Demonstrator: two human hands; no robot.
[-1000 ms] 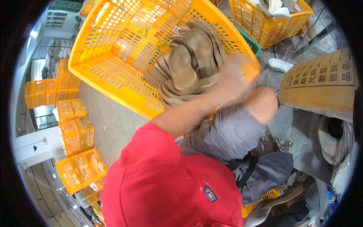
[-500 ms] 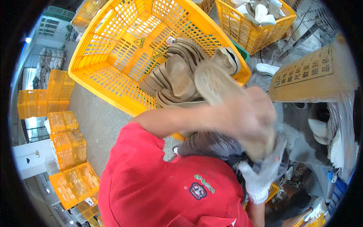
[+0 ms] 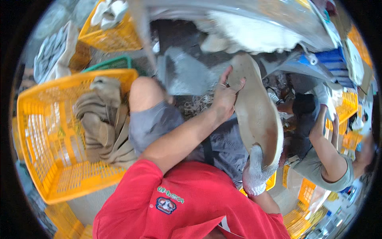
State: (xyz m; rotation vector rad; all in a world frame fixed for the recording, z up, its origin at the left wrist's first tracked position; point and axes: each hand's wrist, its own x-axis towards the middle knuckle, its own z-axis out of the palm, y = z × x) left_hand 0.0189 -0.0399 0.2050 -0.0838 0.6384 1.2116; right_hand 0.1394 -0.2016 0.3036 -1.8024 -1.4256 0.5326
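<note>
Holding a long tan oval insole-shaped sole piece (image 3: 256, 111) between both hands, out in front of the knees. Left hand (image 3: 225, 95), bare, grips its upper edge, thumb over the rim, fingers behind and hidden. Right hand (image 3: 256, 169), in a white knit glove, wraps the lower end; fingertips covered by the piece. Yellow slatted plastic crate (image 3: 47, 159) at left holds a stack of similar tan pieces (image 3: 105, 123). Red shirt (image 3: 179, 199) cuts off the lower view. Another person's arm (image 3: 328, 149) at right, their hands hard to make out.
</note>
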